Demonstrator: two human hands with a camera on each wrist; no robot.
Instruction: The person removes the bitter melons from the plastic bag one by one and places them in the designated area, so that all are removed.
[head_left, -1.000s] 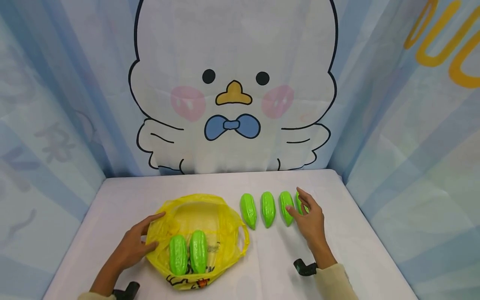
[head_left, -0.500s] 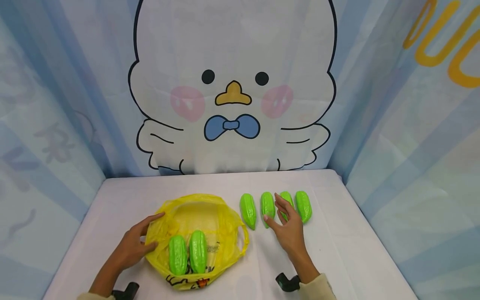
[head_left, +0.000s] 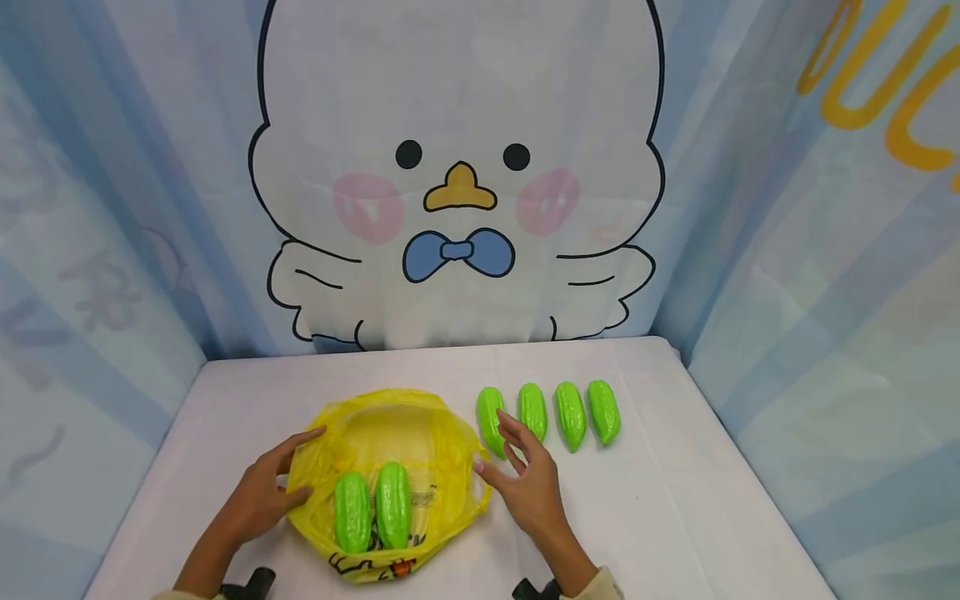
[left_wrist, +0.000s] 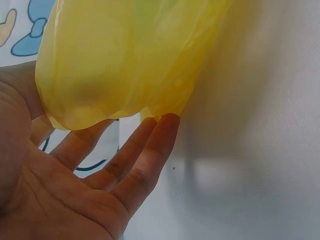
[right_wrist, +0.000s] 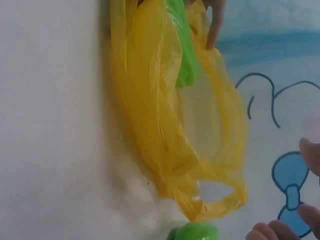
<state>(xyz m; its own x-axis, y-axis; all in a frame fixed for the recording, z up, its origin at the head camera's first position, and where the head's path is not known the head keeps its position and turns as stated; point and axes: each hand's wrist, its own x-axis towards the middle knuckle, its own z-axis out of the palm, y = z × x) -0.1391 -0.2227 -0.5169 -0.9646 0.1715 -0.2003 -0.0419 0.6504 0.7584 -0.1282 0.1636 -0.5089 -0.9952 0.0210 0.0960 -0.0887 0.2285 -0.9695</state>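
Observation:
A yellow plastic bag (head_left: pixel 456 467) lies with its mouth spread wide on the table. Two glossy green cucumber-like pieces (head_left: pixel 393 504) rest side by side inside it. At the bag's left side, my left hand (head_left: pixel 258 496) touches the plastic with thumb and forefinger spread apart; in the left wrist view its fingers (left_wrist: pixel 145 165) extend under the yellow film. My right hand (head_left: pixel 528 492) hovers between the bag's right handle (right_wrist: pixel 225 205) and the leftmost loose green piece (head_left: pixel 489 417), partly covering that piece. Its thumb and fingers are apart, holding nothing.
Several more green pieces (head_left: pixel 571 417) stand in a row toward the back right of the white-covered table (head_left: pixel 675 517). Behind hangs a curtain (head_left: pixel 465 300) printed with a cartoon bird, and further curtains close off both sides. A dark wrist device (head_left: pixel 536 590) sits on the right wrist.
My right hand has travelled left along the row of green pieces, from the rightmost ones to the leftmost, beside the bag. The left hand, bag and green pieces keep their places.

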